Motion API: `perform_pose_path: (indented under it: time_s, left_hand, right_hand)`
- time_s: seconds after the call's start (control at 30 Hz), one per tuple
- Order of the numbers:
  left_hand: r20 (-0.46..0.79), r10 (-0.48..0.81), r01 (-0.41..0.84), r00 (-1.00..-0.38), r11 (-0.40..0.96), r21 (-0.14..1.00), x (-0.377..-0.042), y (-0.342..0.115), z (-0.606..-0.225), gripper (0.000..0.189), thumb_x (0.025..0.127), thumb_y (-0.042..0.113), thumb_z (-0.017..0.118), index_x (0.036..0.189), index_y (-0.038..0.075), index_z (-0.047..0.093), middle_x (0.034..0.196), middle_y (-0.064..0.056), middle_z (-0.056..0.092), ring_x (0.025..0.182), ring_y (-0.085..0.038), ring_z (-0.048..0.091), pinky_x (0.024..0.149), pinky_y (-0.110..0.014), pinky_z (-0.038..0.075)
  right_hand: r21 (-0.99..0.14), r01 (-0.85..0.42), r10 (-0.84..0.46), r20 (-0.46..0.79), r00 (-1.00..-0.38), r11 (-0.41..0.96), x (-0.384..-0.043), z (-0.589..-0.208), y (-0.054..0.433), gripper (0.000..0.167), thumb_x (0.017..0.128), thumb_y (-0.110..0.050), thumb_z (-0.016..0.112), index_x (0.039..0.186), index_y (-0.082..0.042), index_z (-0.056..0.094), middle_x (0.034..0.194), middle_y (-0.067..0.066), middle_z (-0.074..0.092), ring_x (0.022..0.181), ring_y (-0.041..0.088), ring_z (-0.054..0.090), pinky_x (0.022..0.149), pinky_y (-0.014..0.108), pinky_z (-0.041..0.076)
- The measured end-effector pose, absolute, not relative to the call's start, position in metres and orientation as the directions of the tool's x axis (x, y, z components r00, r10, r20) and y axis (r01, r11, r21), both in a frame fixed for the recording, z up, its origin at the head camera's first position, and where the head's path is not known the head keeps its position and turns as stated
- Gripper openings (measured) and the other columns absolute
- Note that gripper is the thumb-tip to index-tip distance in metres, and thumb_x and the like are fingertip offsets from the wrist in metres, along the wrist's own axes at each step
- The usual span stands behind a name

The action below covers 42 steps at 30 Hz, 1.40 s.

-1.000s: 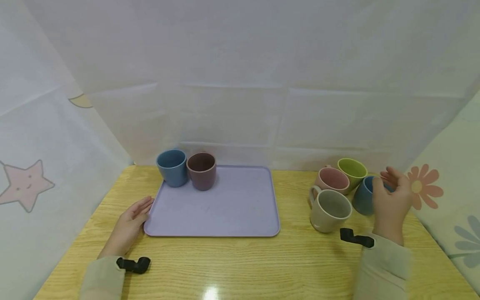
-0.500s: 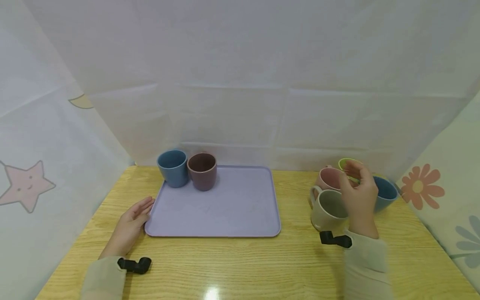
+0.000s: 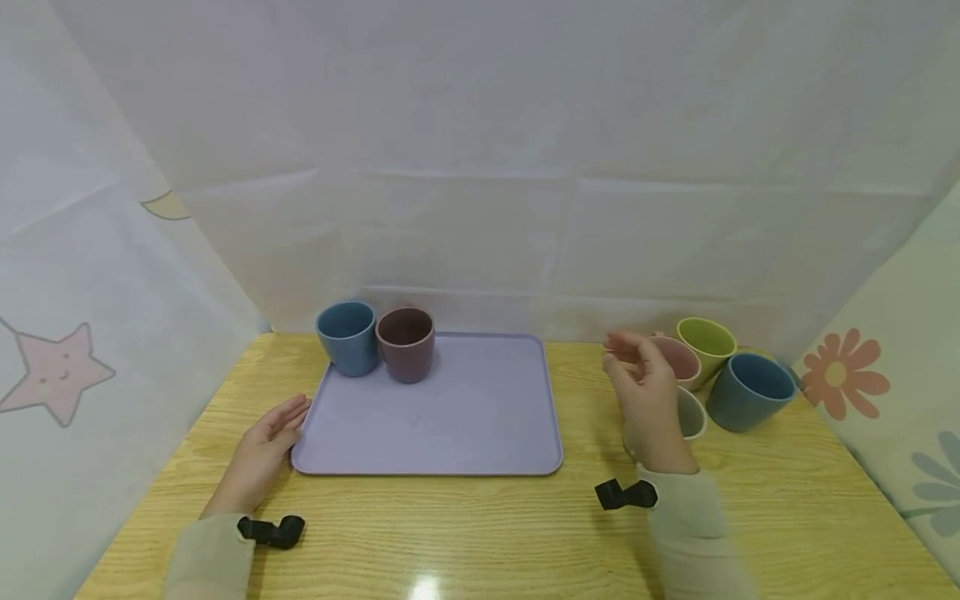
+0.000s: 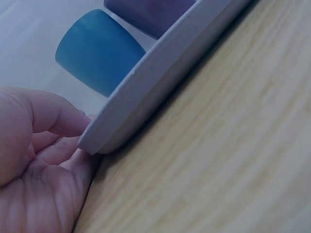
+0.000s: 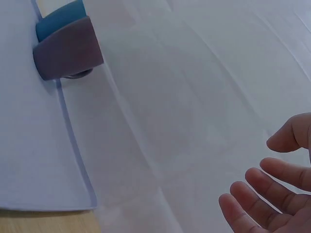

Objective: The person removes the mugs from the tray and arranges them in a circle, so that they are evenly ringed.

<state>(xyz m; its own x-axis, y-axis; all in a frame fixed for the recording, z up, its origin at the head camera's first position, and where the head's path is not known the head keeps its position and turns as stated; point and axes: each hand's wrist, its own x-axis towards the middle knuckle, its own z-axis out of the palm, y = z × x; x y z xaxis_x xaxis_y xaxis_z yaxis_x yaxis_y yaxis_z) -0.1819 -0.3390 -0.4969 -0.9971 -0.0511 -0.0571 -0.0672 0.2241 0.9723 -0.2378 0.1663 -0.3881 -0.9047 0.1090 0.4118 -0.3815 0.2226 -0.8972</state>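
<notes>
In the head view, my left hand [image 3: 255, 454] rests at the left edge of a lilac tray [image 3: 487, 417], its fingers fairly straight. The left wrist view shows the thumb [image 4: 63, 116] touching the tray's rim. A blue cup [image 3: 349, 346] and a purple mug [image 3: 408, 354] stand upright at the tray's far left. My right hand [image 3: 648, 400] hovers right of the tray with loosely bent fingers and nothing between them. Behind it, partly covered, are a white mug [image 3: 690, 414] and a pink mug [image 3: 681, 358].
Right of the pink mug stand a green cup [image 3: 708, 342] and another blue cup [image 3: 750, 392], close together. The wooden table [image 3: 480, 533] meets a white cloth [image 3: 480, 208] along its far edge. Patterned cloth closes off both sides.
My right hand has moved left from the blue cup on the right, past the green cup and mugs, holding nothing. The left hand and tray have stayed in place.
</notes>
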Motion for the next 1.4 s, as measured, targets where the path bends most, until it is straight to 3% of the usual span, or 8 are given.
perform_pose_path:
  time_s: [0.27,0.4,0.57,0.77,1.0,1.4]
  left_hand:
    - [-0.067,-0.057,-0.079,-0.996,0.241,0.967,-0.181,-0.338,-0.497,0.056,0.109,0.005,0.035,0.161,0.001,0.016,0.164,-0.021,0.024,0.151,-0.035,0.024,0.109,-0.013,0.037]
    - [-0.067,-0.062,-0.08,-0.996,0.245,0.966,-0.181,-0.337,-0.498,0.056,0.109,0.006,0.036,0.161,0.001,0.017,0.164,-0.021,0.025,0.15,-0.035,0.025,0.108,-0.012,0.037]
    - [-0.057,-0.057,-0.07,-0.997,0.259,0.963,-0.181,-0.335,-0.499,0.055,0.109,0.006,0.037,0.161,0.0,0.018,0.163,-0.021,0.027,0.15,-0.036,0.026,0.106,-0.01,0.038]
    - [-0.034,-0.05,-0.046,-0.998,0.258,0.965,-0.183,-0.339,-0.495,0.055,0.109,0.005,0.037,0.161,0.0,0.018,0.164,-0.021,0.026,0.15,-0.035,0.026,0.107,-0.011,0.037]
    - [-0.051,-0.049,-0.061,-0.998,0.239,0.969,-0.183,-0.34,-0.492,0.056,0.109,0.005,0.036,0.161,0.001,0.017,0.164,-0.02,0.024,0.151,-0.034,0.024,0.109,-0.013,0.036]
    - [-0.058,-0.06,-0.07,-0.997,0.236,0.969,-0.181,-0.339,-0.495,0.056,0.108,0.003,0.036,0.161,0.0,0.018,0.164,-0.02,0.025,0.15,-0.035,0.025,0.108,-0.012,0.037]
  right_hand:
    - [-0.853,-0.451,-0.045,0.456,-0.889,0.264,-0.241,-0.405,0.133,0.03,0.095,0.001,0.064,0.125,0.004,0.064,0.116,0.021,0.067,0.102,0.021,0.064,0.082,0.018,0.055]
    - [-0.84,-0.467,-0.119,0.452,-0.884,0.275,-0.24,-0.41,0.116,0.033,0.094,0.001,0.065,0.127,0.001,0.064,0.117,0.018,0.067,0.105,0.03,0.065,0.086,0.031,0.058]
    - [-0.833,-0.467,-0.221,0.416,-0.882,0.296,-0.235,-0.423,0.095,0.037,0.092,0.0,0.066,0.129,-0.003,0.063,0.117,0.013,0.066,0.107,0.032,0.065,0.089,0.043,0.059]
    - [-0.855,-0.449,-0.293,0.373,-0.88,0.26,-0.239,-0.439,0.069,0.04,0.091,-0.001,0.067,0.131,-0.003,0.061,0.122,0.011,0.064,0.11,0.036,0.063,0.092,0.041,0.059]
    - [-0.911,-0.355,-0.334,0.275,-0.902,0.209,-0.256,-0.438,0.035,0.052,0.09,-0.008,0.074,0.138,-0.005,0.055,0.135,0.014,0.059,0.12,0.038,0.058,0.1,0.05,0.054]
    - [-0.927,-0.307,-0.336,0.224,-0.915,0.218,-0.292,-0.441,-0.019,0.08,0.087,-0.016,0.082,0.153,-0.004,0.038,0.151,0.016,0.046,0.136,0.032,0.048,0.11,0.043,0.047]
